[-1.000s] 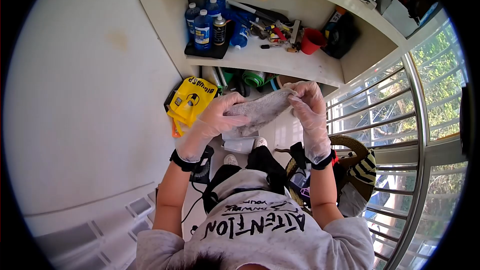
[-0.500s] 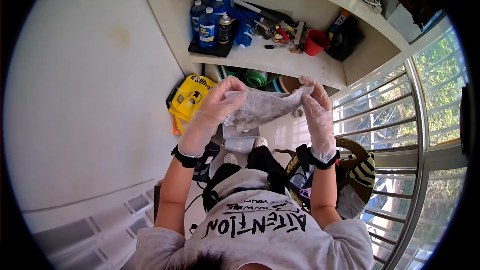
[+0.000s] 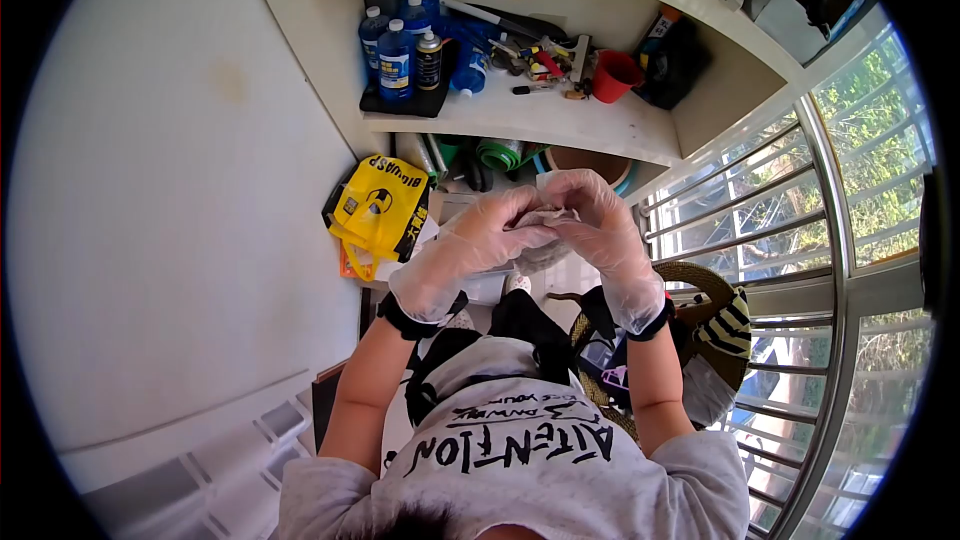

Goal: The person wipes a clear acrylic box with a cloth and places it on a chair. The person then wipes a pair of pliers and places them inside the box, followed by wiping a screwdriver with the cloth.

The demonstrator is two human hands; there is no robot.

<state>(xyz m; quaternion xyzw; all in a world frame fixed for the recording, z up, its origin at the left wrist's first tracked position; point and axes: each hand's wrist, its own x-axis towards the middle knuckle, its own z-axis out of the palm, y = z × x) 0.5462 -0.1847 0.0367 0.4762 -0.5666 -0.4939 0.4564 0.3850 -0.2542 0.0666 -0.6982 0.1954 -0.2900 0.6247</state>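
Both my hands wear clear disposable gloves and meet in front of my body. Between them is a dirty grey cloth [image 3: 543, 254], bunched up, its lower part hanging below the fingers. My left hand [image 3: 487, 235] pinches it from one side, the fingers closed. My right hand [image 3: 598, 225] grips the other side, fingertips almost touching those of the left. Much of the cloth is hidden behind the gloves.
Ahead, a white shelf [image 3: 560, 126] holds several blue bottles [image 3: 396, 68], a spray can [image 3: 428, 62], tools and a red cup [image 3: 616, 77]. A yellow bag [image 3: 382, 202] stands at left below it. A wicker chair [image 3: 700, 285] and barred window [image 3: 750, 190] are at right.
My hands have come together from wide apart. The cloth, stretched between them before, is now gathered and folded. The view has shifted slightly.
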